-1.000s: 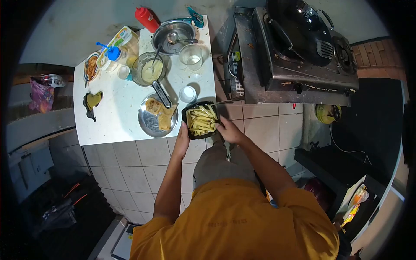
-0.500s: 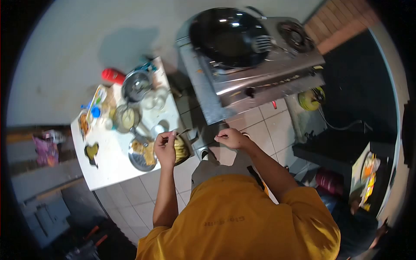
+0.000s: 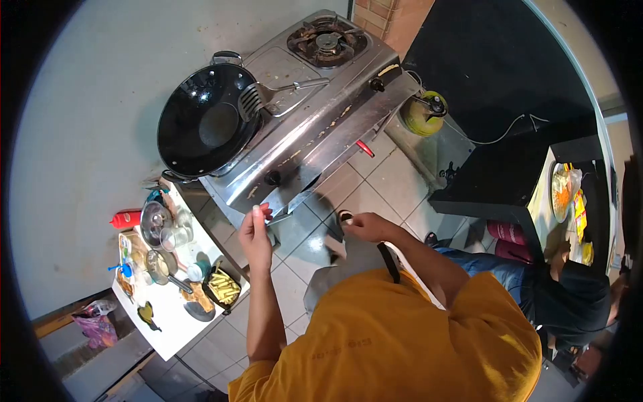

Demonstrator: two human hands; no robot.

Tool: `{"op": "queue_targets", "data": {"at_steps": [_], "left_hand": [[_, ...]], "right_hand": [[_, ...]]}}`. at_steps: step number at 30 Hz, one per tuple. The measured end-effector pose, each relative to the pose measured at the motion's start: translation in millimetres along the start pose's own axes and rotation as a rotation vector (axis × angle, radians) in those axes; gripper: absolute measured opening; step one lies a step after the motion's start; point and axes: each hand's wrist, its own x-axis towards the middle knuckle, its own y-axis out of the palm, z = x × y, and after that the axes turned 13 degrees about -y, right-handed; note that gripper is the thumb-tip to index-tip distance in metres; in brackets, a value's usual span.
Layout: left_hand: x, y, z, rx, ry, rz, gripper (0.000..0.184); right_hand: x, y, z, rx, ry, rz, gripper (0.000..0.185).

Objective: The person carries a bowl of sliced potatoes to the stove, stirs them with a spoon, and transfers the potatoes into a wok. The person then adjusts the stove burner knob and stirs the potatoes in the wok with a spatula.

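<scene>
My left hand (image 3: 256,236) is raised by the near left corner of the gas stove (image 3: 295,157), its thumb and fingers drawn together; anything between them is too small to make out. In front of my body, my right hand (image 3: 367,228) is closed with the fingers curled in, and their inside is hidden. A black wok (image 3: 214,127) sits on the left side of the stove. The slotted metal spatula (image 3: 295,86) rests with its head on the wok's rim and its handle across the stove top.
The white table (image 3: 164,331) at lower left carries a red bottle (image 3: 125,219), a metal bowl (image 3: 155,224), a saucepan (image 3: 159,266) and a container of fries (image 3: 224,287). A bare burner (image 3: 327,43) is at the back. Another person (image 3: 569,301) stands at right by a black counter (image 3: 482,181).
My view has swung toward the left, so the stove and the table now lie further left in it. Both hands stay closed, the left one now beside the stove's corner instead of over the table.
</scene>
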Motion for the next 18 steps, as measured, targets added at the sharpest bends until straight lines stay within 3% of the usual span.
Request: {"op": "queue_targets", "data": {"at_steps": [6, 10, 14, 16, 18], "left_hand": [[-14.9, 6.5, 5.3, 0.016, 0.159, 0.125, 0.031], [-40.3, -27.4, 37.4, 0.000, 0.176, 0.061, 0.033], [-91.6, -71.1, 70.1, -0.104, 0.062, -0.085, 0.038], [-103.3, -83.4, 74.2, -0.149, 0.022, -0.098, 0.037], [-105.9, -86.6, 75.7, -0.232, -0.047, -0.110, 0.039]], "right_hand": [[-126.9, -21.9, -15.1, -0.102, 0.274, -0.180, 0.043], [-158.3, -4.4, -41.9, -0.108, 0.311, -0.205, 0.042], [-151.8, -6.8, 7.6, -0.050, 0.230, -0.162, 0.035], [-153.7, -11.6, 43.1, 0.161, 0.317, -0.057, 0.036], [-172.4, -10.6, 31.8, 0.360, 0.297, -0.220, 0.036]]}}
